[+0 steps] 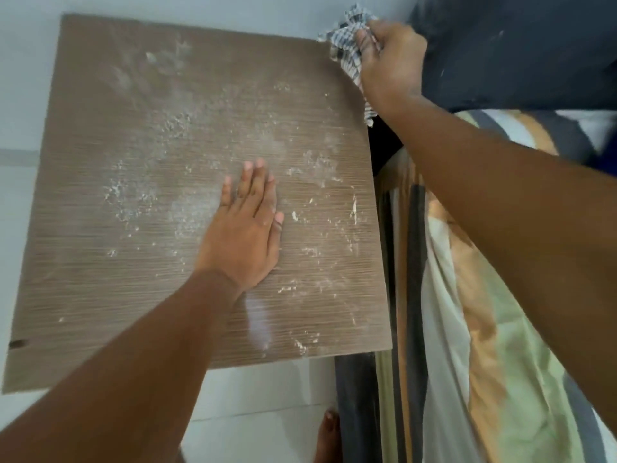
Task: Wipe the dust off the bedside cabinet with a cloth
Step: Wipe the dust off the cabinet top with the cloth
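Both hands work the bedside cabinet: our left hand lies flat mid-top, our right hand grips the cloth at its far bedside corner. We should sweep dust inward, overlapping strokes.

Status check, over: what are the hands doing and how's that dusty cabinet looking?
Right hand gripping checked cloth at cabinet's far right corner. Left hand flat, open on cabinet top. White dust covers most of the top. Nothing blocking.
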